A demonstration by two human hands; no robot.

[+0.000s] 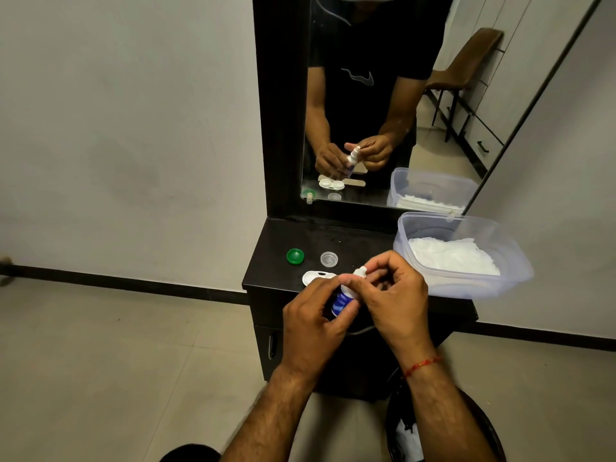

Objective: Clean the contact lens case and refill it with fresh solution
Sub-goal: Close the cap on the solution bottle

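We hold the solution bottle tilted above the front edge of the dark surface. Our left hand grips the blue-labelled body, fingers curled round it. Our right hand pinches the white top between thumb and fingertips (cap or bare nozzle, we cannot tell). The contact lens case lies open on the surface just behind the left hand, partly hidden by it. Behind the case lie a green cap and a clear cap, near each other but apart. A translucent plastic container holding white tissues stands at the right end. The mirror reflects hands, bottle and case.
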